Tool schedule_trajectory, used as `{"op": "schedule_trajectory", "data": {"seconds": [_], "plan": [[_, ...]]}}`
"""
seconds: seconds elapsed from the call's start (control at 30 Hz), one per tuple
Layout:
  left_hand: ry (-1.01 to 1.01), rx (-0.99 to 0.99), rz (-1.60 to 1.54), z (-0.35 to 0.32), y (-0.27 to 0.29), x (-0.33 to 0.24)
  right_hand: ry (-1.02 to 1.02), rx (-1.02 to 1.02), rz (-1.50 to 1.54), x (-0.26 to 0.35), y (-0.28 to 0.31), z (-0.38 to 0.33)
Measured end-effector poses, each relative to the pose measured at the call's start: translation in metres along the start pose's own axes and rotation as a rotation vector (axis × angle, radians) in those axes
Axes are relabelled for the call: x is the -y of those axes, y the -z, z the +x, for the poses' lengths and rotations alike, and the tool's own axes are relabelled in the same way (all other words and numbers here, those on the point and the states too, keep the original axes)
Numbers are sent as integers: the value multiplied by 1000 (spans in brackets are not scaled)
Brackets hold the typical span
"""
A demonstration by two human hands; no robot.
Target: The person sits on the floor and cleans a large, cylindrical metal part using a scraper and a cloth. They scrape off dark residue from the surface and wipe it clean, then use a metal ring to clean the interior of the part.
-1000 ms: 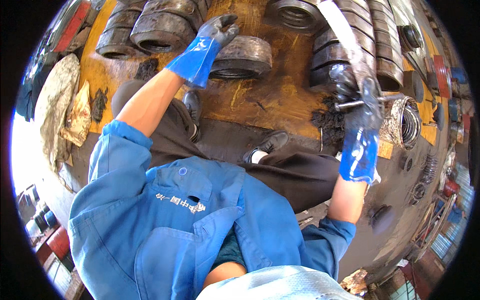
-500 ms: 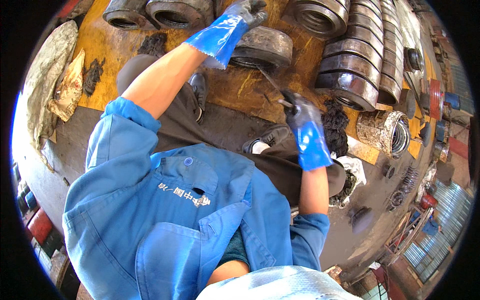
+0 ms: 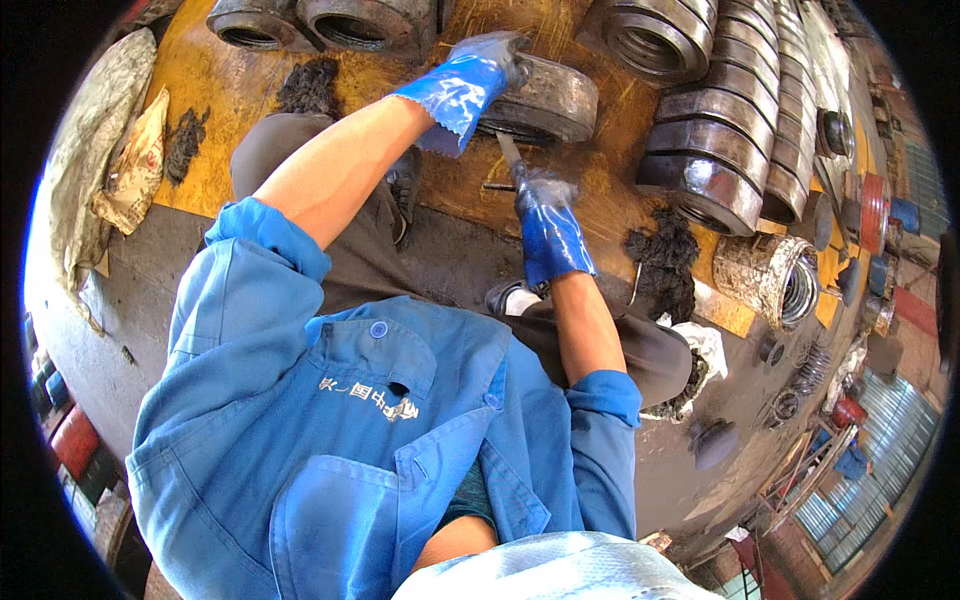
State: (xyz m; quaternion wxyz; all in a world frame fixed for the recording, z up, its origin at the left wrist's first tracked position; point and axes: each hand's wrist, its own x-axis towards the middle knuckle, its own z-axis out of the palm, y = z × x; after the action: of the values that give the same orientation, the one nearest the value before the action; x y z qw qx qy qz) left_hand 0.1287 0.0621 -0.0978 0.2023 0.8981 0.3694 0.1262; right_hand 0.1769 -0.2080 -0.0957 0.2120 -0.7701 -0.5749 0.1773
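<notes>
A thick, dark steel ring [image 3: 560, 98] stands in front of me on the yellow-brown, greasy surface. Over its upper left side lies my left hand [image 3: 495, 62], in a blue glove with a grimy grey finger part, its fingers curled onto the ring. Below the ring, my right hand [image 3: 548, 205], gloved the same way and slightly blurred, is closed around a flat metal scraper [image 3: 509, 150]. The scraper's tip reaches the lower edge of the ring's opening. A short thin rod [image 3: 497, 186] shows just left of the right hand; I cannot tell whether it belongs to the tool.
Other steel rings [image 3: 655, 40] stand at the far side, with long rows of rings [image 3: 715, 140] to the right. Dark fibre wads [image 3: 664, 262] lie near my knee. A dirty white can [image 3: 755, 268] lies at the right, and a grey cloth sack [image 3: 85, 170] at the left.
My right hand has moved left with the scraper, bringing its tip to the ring's opening. My left hand has come down slightly onto the ring.
</notes>
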Motion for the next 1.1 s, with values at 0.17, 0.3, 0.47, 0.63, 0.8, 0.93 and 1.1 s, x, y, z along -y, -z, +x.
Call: {"op": "schedule_trajectory", "data": {"seconds": [0.17,0.3,0.47,0.63,0.8,0.93,1.1], "plan": [[63,234,132,9,-6,8,-18,285,-231,-12,-9,22],[23,219,105,-1,5,-6,-285,398,-64,-12,-20,46],[-146,145,202,-19,21,-12,-425,449,-32,-14,-22,53],[-247,279,292,-49,42,-37,-309,593,-197,-18,-27,60],[-407,660,201,-91,31,-20,-322,553,-173,-24,-48,64],[-360,813,304,-112,6,-32,-243,532,-296,-24,-47,58],[-264,601,413,-133,-47,-33,-269,594,-267,-24,-52,60]]}}
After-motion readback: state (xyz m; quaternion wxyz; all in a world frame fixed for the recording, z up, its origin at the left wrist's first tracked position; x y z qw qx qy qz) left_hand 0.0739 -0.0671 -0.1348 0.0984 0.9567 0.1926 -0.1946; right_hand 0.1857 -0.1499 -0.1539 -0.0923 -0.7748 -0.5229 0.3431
